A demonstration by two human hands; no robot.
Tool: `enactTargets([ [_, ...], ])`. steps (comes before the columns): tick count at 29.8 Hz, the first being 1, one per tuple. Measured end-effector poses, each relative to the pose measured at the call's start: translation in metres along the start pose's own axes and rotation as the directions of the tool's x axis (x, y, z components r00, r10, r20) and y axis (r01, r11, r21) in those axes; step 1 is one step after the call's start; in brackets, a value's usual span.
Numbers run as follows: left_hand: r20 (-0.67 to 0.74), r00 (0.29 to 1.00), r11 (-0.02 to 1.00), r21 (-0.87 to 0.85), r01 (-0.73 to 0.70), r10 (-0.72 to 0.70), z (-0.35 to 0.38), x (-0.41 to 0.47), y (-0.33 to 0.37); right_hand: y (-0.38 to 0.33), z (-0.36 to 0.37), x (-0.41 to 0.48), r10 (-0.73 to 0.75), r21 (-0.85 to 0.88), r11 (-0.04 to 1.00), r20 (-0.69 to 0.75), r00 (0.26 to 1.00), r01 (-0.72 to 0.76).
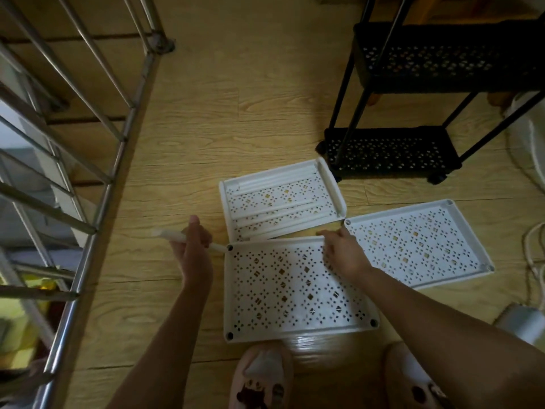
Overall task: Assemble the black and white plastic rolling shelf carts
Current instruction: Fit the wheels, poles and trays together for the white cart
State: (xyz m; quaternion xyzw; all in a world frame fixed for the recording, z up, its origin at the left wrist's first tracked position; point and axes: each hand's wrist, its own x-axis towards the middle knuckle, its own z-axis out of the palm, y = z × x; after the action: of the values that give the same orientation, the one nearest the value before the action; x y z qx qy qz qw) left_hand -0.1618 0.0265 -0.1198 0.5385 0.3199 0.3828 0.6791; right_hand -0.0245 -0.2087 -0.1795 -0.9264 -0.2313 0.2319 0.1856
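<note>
Trays in white plastic lie on the wooden floor around your hands, three in all. Your left hand (193, 246) is closed round a white tube (169, 234), gripping it near the middle. One end sticks out to the left of your fist, and the other end points right, just at the corner socket (230, 247) of the near tray (295, 293). Whether the tip sits in the socket or only touches it, you cannot tell.

Your right hand (342, 252) grips the far rim of that same near tray, close to its far right corner, with the fingers curled over the edge. The tray lies between your two forearms, and dark sockets show at three of its corners.

Just beyond your hands lies the far tray (224, 199), with more white tubes (277, 180) lying lengthwise inside it. Its near edge touches or overlaps the near tray's far rim. To the right of your right hand lies the right tray (421, 243), flat and holding nothing.

Well beyond your right hand stands the black cart (392, 152), upright on its wheels, with two perforated shelves joined by thin black poles. To the left of your left hand rises a steel rack (88, 202). Below your wrists, your two slippers (262, 376) show at the bottom edge. White cables (530, 246) run along the floor far to the right.
</note>
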Motion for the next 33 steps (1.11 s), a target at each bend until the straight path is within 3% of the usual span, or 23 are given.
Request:
enactTargets([
  [6, 0.057, 0.998, 0.999, 0.045, -0.021, 0.018, 0.007, -0.011, -0.007, -0.002, 0.011, -0.019, 0.012, -0.074, 0.997, -0.048, 0.999, -0.016],
  [10, 0.029, 0.999, 0.998, 0.061, -0.033, 0.031, 0.002, -0.013, -0.009, -0.007, 0.027, -0.050, -0.036, -0.025, 0.999, -0.034, 0.999, 0.035],
  [13, -0.005, 1.000, 1.000, 0.013, -0.004, 0.004, 0.001, -0.011, -0.013, -0.005, 0.044, -0.068, -0.092, -0.103, 0.990, 0.077, 0.993, 0.100],
  [17, 0.018, 1.000, 1.000, 0.013, 0.000, 0.000, 0.005, -0.013, -0.015, -0.007, 0.053, -0.070, 0.077, -0.285, 0.958, 0.221, 0.972, -0.011],
  [23, -0.028, 0.998, 0.999, 0.004, 0.048, -0.048, -0.002, 0.004, -0.015, -0.011, 0.048, -0.065, 0.114, -0.271, 0.962, 0.296, 0.948, -0.031],
  [33, 0.228, 0.973, 0.972, 0.234, -0.021, -0.034, 0.009, -0.008, -0.016, -0.010, 0.049, -0.065, 0.130, -0.258, 0.965, 0.287, 0.949, -0.054],
])
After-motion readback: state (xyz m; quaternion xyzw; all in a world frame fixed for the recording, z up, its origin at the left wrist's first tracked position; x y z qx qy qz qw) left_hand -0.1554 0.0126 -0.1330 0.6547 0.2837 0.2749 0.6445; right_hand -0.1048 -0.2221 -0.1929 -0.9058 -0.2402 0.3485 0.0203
